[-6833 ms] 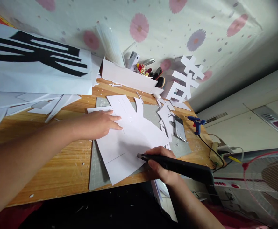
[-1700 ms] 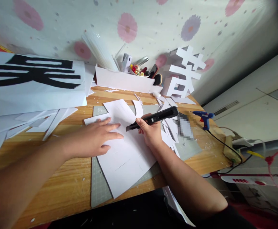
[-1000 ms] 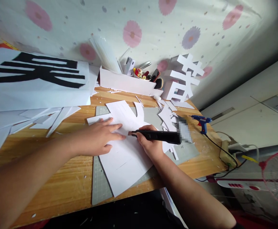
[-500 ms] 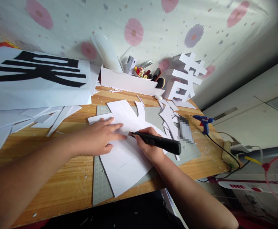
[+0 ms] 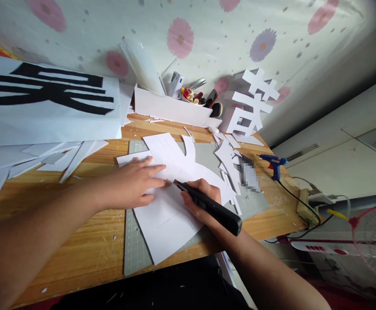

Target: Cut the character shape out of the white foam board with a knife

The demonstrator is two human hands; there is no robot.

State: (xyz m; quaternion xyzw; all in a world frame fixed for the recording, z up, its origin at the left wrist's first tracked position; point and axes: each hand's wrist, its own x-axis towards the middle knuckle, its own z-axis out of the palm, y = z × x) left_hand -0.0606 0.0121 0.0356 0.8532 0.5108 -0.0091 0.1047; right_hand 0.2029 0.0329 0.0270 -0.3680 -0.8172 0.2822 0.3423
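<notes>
My left hand [image 5: 132,183] lies flat, fingers spread, pressing down a large white sheet [image 5: 166,211] that rests on a grey cutting mat [image 5: 132,245]. My right hand [image 5: 200,200] is closed round a black utility knife [image 5: 212,206]. The knife's tip touches the sheet just right of my left fingertips. Thin cut lines show in the sheet below the hands.
White paper offcuts [image 5: 228,165] lie right of the sheet. A blue glue gun [image 5: 273,164] with its cord sits at the desk's right edge. At the back stand a white box of tools [image 5: 171,110], a white cut-out character [image 5: 250,103] and a black-lettered sheet [image 5: 45,103].
My right hand has swung the knife from held up over the sheet down to its surface, handle now pointing toward me. My left hand has stayed pressed on the sheet.
</notes>
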